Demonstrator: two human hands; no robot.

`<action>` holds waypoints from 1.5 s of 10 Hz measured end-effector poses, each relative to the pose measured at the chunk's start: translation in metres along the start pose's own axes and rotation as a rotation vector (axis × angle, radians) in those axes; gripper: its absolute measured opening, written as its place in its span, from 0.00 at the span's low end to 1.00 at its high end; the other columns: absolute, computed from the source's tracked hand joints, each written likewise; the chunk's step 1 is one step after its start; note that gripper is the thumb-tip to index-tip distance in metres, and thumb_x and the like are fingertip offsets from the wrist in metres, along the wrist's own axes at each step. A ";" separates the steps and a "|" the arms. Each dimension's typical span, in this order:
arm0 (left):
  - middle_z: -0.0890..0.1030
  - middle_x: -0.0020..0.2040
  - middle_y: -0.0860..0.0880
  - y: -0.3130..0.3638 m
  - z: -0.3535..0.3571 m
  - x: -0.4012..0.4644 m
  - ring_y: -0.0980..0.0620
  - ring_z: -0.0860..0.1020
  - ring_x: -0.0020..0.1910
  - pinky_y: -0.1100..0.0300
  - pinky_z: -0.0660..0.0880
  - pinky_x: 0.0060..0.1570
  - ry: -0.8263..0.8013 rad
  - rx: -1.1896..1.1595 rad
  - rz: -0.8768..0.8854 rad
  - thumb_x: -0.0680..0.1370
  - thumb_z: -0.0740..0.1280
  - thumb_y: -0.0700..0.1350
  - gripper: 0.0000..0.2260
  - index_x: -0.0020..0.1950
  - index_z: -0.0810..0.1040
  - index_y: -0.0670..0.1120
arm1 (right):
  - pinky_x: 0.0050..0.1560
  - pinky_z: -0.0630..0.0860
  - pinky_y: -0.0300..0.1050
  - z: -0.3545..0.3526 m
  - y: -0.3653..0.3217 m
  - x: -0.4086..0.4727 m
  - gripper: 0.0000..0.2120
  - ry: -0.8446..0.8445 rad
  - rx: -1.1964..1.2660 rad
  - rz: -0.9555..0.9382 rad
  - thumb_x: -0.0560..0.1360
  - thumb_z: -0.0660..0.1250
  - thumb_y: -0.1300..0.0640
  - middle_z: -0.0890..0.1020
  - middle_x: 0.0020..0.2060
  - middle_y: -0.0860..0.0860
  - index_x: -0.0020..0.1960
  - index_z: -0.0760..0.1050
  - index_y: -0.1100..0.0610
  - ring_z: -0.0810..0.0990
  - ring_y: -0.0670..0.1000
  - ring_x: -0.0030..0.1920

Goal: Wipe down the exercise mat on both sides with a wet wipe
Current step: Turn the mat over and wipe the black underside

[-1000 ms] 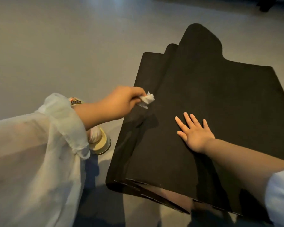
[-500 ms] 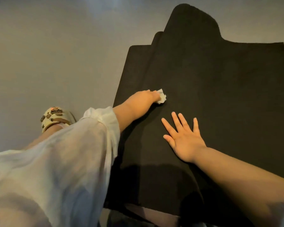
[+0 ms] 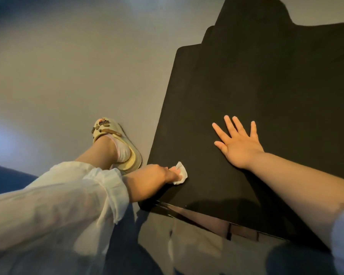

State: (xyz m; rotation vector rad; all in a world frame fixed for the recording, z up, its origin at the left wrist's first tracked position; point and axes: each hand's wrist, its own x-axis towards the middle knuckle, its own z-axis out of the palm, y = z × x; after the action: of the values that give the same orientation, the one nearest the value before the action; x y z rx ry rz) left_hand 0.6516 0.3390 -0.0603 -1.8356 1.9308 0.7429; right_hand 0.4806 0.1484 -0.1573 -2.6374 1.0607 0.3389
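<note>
While our left hand pinches the wet wipe at the mat's near corner and our right hand lies flat, fingers spread, we judge the other side remains.

One black mat lies on the floor, its far end doubled over so two layers show there. One wipe, a single white crumpled piece. Two hands: the left hand pinches the wipe against the mat, and the right hand lies flat with all five fingers spread. Two sleeves, one pale one on each arm. One foot in one cream sandal, beside the mat's left edge
</note>
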 end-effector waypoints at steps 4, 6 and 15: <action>0.81 0.54 0.45 0.007 -0.061 0.051 0.45 0.78 0.56 0.68 0.65 0.57 0.519 -0.210 -0.004 0.79 0.60 0.40 0.14 0.64 0.76 0.45 | 0.68 0.30 0.63 -0.004 0.001 0.000 0.25 -0.003 0.030 -0.016 0.79 0.37 0.39 0.33 0.75 0.49 0.73 0.30 0.40 0.31 0.53 0.74; 0.70 0.70 0.45 0.031 0.000 0.069 0.44 0.69 0.67 0.53 0.64 0.65 0.402 -0.280 -0.164 0.80 0.58 0.38 0.20 0.72 0.68 0.50 | 0.68 0.30 0.64 -0.002 0.000 0.002 0.26 -0.009 0.008 -0.013 0.80 0.38 0.39 0.33 0.75 0.49 0.73 0.31 0.40 0.31 0.53 0.74; 0.73 0.67 0.44 0.069 0.002 0.081 0.44 0.70 0.65 0.53 0.66 0.62 0.438 -0.294 -0.126 0.79 0.57 0.35 0.20 0.70 0.70 0.47 | 0.66 0.28 0.63 0.001 0.002 0.002 0.25 -0.002 0.049 -0.034 0.80 0.38 0.40 0.32 0.74 0.50 0.73 0.31 0.40 0.29 0.53 0.73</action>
State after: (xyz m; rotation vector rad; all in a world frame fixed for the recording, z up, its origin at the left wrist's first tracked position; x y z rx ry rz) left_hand 0.5760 0.2764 -0.1028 -2.4453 2.0154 0.6511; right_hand 0.4806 0.1456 -0.1592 -2.6075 1.0092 0.3043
